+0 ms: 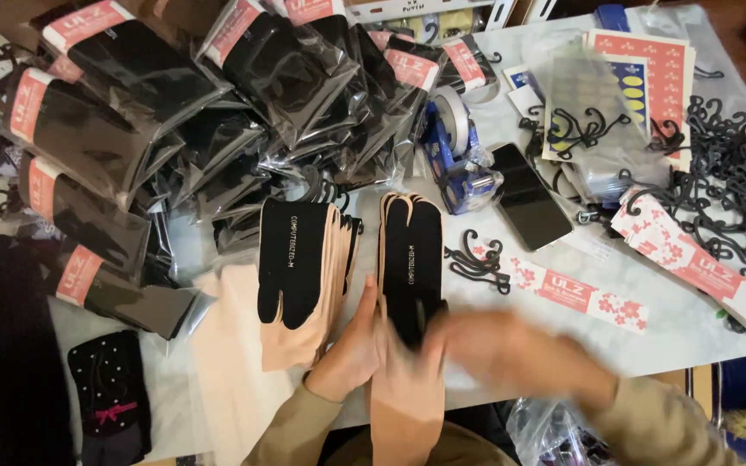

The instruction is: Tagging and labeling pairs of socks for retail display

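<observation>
The left hand (351,349) lies flat against a beige-and-black split-toe sock (409,285). The blurred right hand (511,349) grips its lower part beside the sock stack (300,276).

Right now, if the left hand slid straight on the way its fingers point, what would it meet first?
The left hand points up the table beside the sock it touches. Going straight on, it would probably first reach the pile of bagged socks; depth is unclear.
</observation>
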